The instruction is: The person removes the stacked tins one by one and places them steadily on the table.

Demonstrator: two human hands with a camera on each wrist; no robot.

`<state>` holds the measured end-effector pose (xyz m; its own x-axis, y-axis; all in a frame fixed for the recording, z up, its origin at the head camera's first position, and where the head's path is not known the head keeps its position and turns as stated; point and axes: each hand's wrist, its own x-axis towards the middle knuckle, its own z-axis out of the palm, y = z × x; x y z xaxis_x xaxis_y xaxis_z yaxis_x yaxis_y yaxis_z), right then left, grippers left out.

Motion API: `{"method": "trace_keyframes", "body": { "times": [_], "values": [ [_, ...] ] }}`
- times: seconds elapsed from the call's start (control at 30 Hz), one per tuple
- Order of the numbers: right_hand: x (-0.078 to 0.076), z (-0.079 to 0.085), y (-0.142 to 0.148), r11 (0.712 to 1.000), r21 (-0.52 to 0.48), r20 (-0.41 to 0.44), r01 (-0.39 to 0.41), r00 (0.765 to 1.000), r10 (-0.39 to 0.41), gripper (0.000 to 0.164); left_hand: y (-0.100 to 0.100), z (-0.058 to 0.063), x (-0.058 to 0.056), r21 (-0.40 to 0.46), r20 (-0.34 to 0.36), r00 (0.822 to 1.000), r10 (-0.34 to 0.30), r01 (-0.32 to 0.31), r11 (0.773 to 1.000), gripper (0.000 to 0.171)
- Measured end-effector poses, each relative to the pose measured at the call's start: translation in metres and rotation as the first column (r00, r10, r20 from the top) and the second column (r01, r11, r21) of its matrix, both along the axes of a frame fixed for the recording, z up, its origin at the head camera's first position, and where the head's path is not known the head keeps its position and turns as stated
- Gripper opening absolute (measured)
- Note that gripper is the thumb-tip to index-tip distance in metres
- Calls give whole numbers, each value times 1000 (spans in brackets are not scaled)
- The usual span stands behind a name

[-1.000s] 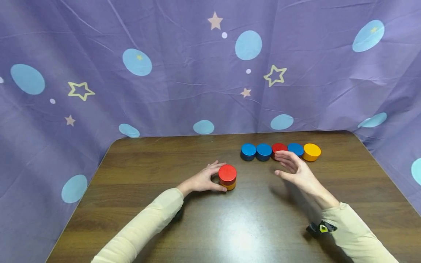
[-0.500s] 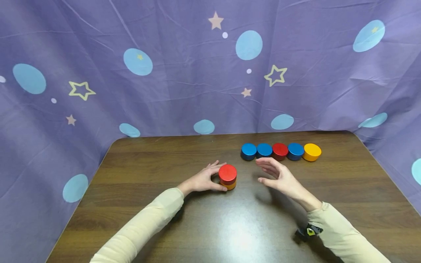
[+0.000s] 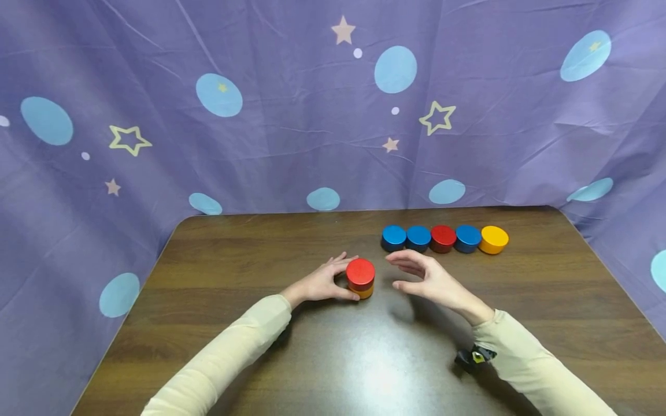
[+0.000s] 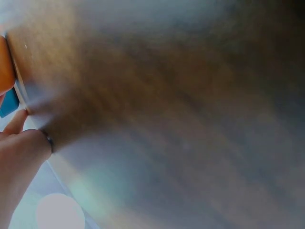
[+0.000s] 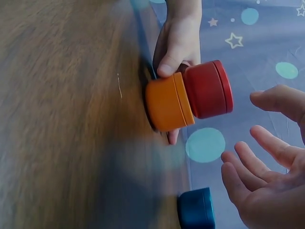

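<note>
My left hand (image 3: 324,283) grips a round orange tin (image 3: 362,292) low on the table, thumb in front and fingers behind. A red tin (image 3: 360,273) sits on top of it; the right wrist view shows this red tin (image 5: 208,89) a little offset on the orange one (image 5: 167,106). My right hand (image 3: 437,283) hovers just right of the stack, holding nothing, its fingers spread and slightly bent with the thumb apart. In the left wrist view only an edge of the orange tin (image 4: 5,67) shows at far left.
Along the back right stands a row of tins: two blue ones (image 3: 393,238) at its left end, then a red one (image 3: 443,238), another blue one (image 3: 467,238) and a yellow one (image 3: 494,239). A purple patterned curtain (image 3: 281,162) hangs behind the wooden table (image 3: 234,248).
My right hand has moved left from in front of the row's red tin toward the stack. The left hand and the stacked tins have stayed in place.
</note>
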<state>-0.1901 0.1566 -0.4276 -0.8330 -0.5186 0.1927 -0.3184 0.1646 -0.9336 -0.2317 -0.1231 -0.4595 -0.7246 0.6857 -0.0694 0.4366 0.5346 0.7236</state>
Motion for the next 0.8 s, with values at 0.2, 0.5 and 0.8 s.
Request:
{"method": "trace_keyframes", "body": {
  "times": [0.2, 0.5, 0.8],
  "values": [
    [-5, -2, -13, 1000, -6, -5, -28, 1000, 28, 52, 0, 0, 0, 11, -22, 1000, -7, 7, 1000, 69],
    [-10, -10, -26, 999, -11, 11, -50, 999, 50, 55, 0, 0, 0, 8, -16, 1000, -7, 7, 1000, 69],
    [-12, -13, -37, 996, -52, 65, -70, 995, 73, 58, 0, 0, 1, 15, -31, 999, -18, 18, 1000, 68]
  ]
}}
